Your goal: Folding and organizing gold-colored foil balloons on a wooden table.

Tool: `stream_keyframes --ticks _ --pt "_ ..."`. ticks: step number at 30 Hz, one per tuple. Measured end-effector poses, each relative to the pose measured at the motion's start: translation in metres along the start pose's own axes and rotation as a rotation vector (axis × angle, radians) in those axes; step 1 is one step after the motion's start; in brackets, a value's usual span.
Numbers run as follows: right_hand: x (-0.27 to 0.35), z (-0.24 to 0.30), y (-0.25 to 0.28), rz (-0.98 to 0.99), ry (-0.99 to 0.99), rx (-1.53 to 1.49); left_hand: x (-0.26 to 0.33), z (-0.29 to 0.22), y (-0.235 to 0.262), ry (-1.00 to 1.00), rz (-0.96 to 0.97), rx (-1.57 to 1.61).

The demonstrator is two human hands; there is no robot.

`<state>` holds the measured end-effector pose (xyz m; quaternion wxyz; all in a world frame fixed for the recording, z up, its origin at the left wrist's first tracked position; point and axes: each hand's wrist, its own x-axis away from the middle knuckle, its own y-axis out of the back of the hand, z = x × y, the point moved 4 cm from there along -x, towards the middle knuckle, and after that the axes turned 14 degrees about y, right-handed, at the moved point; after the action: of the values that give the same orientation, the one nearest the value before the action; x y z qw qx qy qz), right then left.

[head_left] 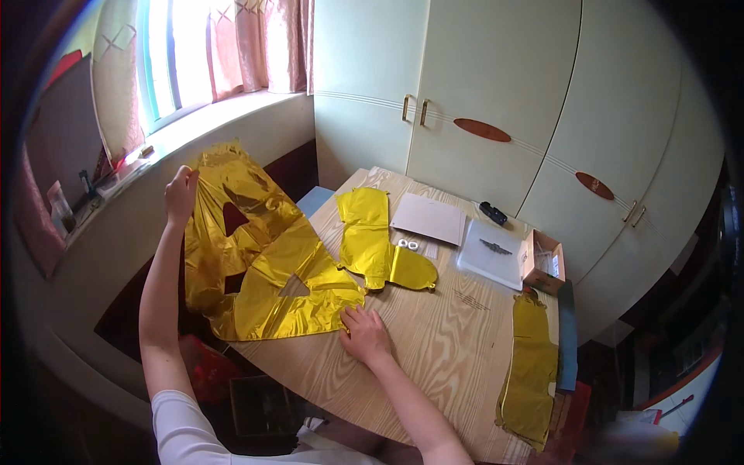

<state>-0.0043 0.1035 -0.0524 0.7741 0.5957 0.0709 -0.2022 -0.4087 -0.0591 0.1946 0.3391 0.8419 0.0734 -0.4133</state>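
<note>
A large flat gold foil balloon (267, 267) with cut-out openings is stretched between my hands at the table's left side. My left hand (181, 190) is raised, its fingers closed on the foil's upper left edge. Down on the tabletop, my right hand (364, 333) grips the foil's lower right corner with bent fingers. Part of the balloon lies on the table; the rest hangs past its left edge. Just beyond my right hand lies a second, folded gold foil balloon (364, 238), flat and uninflated.
On the wooden table (434, 349) are white tape rolls (407, 244), a pale sheet (428, 217), a clear plastic tray (490, 256), a small open box (545, 262) and a black object (493, 213). Another folded gold foil (531, 364) lies along the right edge. Cabinets (496, 77) stand behind.
</note>
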Motion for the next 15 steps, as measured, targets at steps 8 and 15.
stream_keyframes --ticks 8,15 --pt "0.001 -0.002 -0.001 0.006 -0.007 -0.001 -0.020 -0.004 0.018 0.058 -0.015 -0.047" --pt "0.000 -0.004 -0.003 0.024 -0.007 0.008 -0.059 0.020 0.044 0.147 -0.164 -0.062"
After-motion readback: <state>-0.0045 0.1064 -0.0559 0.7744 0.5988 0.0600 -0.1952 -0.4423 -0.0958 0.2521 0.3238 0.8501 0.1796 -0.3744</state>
